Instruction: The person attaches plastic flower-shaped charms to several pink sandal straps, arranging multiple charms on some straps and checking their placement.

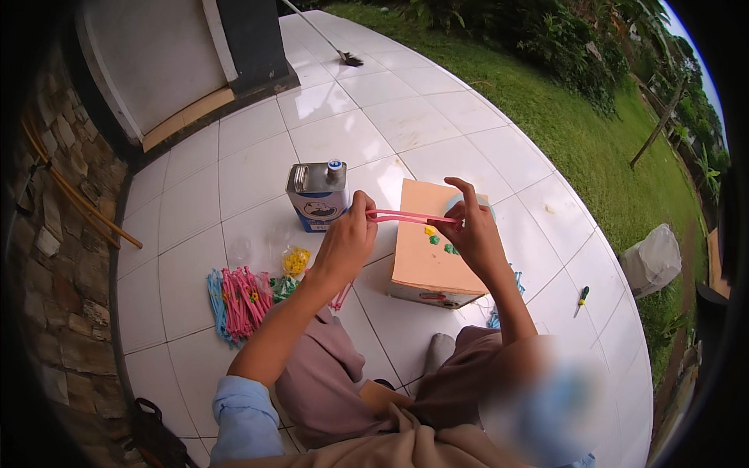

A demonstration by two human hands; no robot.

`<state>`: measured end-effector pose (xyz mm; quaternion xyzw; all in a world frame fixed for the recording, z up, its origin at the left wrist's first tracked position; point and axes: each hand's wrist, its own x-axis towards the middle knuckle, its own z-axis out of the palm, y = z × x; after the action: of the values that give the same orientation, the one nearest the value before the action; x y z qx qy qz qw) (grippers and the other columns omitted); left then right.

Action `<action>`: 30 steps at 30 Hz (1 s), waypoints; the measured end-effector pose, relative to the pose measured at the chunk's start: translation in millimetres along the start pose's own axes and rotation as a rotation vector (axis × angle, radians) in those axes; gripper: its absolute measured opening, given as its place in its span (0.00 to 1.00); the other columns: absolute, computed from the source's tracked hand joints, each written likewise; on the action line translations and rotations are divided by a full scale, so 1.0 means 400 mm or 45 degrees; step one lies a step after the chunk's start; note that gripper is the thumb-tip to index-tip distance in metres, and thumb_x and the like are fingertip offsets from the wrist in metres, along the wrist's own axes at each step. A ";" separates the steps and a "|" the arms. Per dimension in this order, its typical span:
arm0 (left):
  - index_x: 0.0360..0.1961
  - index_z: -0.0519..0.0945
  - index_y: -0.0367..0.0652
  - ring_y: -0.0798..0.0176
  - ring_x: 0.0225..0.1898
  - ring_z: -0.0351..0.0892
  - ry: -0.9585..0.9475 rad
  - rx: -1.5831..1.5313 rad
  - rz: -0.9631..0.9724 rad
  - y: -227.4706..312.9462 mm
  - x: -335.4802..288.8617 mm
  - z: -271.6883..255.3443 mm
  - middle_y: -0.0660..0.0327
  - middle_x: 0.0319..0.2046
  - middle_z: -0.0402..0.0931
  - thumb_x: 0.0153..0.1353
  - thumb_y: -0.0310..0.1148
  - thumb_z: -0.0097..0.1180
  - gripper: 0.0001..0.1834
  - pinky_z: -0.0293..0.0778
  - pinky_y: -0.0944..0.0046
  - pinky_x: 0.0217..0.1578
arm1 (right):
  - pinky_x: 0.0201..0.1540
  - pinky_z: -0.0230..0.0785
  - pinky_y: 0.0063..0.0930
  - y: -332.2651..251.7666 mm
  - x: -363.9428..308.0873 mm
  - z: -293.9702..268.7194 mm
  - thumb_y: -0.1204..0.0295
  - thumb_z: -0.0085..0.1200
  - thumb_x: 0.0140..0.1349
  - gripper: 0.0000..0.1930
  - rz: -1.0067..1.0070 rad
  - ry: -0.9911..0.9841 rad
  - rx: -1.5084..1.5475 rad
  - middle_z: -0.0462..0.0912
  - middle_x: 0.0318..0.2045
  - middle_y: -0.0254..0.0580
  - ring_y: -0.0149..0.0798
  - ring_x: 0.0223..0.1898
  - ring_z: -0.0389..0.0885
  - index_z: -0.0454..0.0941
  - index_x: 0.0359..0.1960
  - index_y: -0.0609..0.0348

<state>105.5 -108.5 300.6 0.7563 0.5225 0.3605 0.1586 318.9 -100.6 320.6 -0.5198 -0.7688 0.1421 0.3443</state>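
Glossy white floor tiles (421, 121) meet a green lawn (511, 74) in the head view, and across the middle run two pink strands (406, 213), held out above the cardboard box (415, 265)! Left hand (350, 240) pinches one end, right hand (476, 232) grips the other, index finger raised, the metal can (316, 199) standing near the left.

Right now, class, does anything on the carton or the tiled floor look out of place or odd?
Mildly, yes: a few small yellow and green pieces lie loose on the carton, while similar-coloured ones are in clear bags at left. A green-handled tool also lies alone on the tiles at right, apart from the carton.
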 end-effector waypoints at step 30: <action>0.28 0.65 0.43 0.78 0.18 0.53 -0.185 -1.423 -0.308 0.009 0.021 0.025 0.64 0.28 0.65 0.68 0.45 0.35 0.18 0.55 0.79 0.19 | 0.45 0.64 0.23 0.018 -0.012 -0.049 0.87 0.49 0.54 0.26 0.092 0.526 1.192 0.75 0.27 0.35 0.27 0.35 0.72 0.57 0.54 0.58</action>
<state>116.6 -100.8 299.3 0.5155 0.3231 0.5082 0.6095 338.2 -104.7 328.9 -0.3535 -0.5202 0.3773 0.6798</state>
